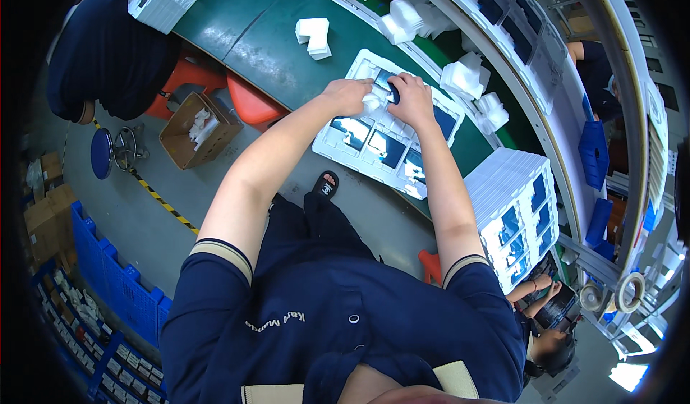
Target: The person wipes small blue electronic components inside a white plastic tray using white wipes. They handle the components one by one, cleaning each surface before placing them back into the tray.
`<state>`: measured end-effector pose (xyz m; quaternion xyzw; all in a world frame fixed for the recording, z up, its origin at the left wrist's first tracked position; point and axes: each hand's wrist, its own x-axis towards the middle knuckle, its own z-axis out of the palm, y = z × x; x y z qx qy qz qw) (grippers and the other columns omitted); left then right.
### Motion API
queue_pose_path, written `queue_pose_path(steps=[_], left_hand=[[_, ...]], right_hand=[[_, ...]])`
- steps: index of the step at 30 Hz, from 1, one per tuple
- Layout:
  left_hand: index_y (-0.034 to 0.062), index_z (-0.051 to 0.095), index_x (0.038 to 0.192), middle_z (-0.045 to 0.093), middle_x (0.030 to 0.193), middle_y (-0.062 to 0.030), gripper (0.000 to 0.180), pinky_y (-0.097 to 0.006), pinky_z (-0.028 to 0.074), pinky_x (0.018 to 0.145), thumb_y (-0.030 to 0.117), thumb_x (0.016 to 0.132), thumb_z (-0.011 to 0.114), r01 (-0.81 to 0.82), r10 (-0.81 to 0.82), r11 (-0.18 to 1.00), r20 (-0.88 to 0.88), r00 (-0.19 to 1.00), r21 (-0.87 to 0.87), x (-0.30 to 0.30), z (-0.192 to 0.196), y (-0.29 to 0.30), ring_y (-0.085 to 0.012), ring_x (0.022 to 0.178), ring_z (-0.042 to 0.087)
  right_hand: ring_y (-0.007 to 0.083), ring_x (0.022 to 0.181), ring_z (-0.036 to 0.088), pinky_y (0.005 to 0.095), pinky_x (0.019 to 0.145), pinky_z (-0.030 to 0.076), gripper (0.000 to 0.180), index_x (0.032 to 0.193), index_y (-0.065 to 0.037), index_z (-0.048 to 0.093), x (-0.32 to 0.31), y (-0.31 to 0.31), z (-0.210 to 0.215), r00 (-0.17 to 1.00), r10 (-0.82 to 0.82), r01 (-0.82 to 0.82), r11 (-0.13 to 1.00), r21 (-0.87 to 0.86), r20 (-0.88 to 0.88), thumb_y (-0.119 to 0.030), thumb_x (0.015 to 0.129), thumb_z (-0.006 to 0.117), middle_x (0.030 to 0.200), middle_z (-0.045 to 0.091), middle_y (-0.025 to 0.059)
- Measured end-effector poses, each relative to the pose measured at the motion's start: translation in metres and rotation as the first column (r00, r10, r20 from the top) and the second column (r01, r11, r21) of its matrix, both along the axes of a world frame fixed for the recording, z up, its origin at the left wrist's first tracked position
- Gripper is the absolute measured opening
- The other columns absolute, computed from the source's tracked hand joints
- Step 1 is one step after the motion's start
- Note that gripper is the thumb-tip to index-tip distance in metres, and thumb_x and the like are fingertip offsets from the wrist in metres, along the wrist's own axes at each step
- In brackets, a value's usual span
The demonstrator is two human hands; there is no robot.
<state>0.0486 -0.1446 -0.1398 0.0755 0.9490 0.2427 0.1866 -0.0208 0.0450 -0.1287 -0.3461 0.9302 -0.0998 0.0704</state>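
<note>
White tray [323,144]: laid on green bench [269,52], near 1 tray stack [494,192].
Left hand [348,96]: bent over tray; grip cannot be told.
Right hand [412,102]: curled at partly hidden dark panel [385,80]; grip unclear.

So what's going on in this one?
A person is working over a white tray on a green bench. The right hand has its fingers on a dark panel; the left hand is close by, next to some white wrap. Whether either grips is unclear. Other panels lie in the tray, and a tray stack stands to the right.
</note>
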Motion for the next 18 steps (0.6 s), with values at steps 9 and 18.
queue_pose_path(steps=[9, 18], left_hand=[[0.006, 0.055, 0.121, 0.037, 0.15, -0.0091, 0.043, -0.042, 0.047, 0.095, 0.015, 0.079, 0.059, -0.17, 0.172, 0.984, -0.043, 0.984, 0.047, 0.019, -0.011, 0.001, -0.0305, 0.116, 0.057], [0.0065, 0.054, 0.123, 0.036, 0.151, -0.01, 0.044, -0.042, 0.048, 0.095, 0.014, 0.08, 0.059, -0.202, 0.204, 0.978, -0.02, 0.979, 0.056, 0.022, -0.016, 0.003, -0.0305, 0.116, 0.057]], right_hand=[[0.0271, 0.113, 0.053, 0.0432, 0.091, 0.042, 0.056, 0.113, -0.018, 0.065, -0.002, -0.009, 0.003, 0.999, 0.031, -0.03, 0.987, 0.156, -0.004, -0.017, 0.058, 0.075, 0.123, 0.059, 0.0044], [0.0308, 0.105, 0.057, 0.0429, 0.089, 0.047, 0.053, 0.108, -0.015, 0.066, -0.012, -0.021, 0.0, 0.994, 0.019, 0.012, 0.958, -0.287, 0.104, -0.021, 0.056, 0.076, 0.116, 0.062, 0.0078]])
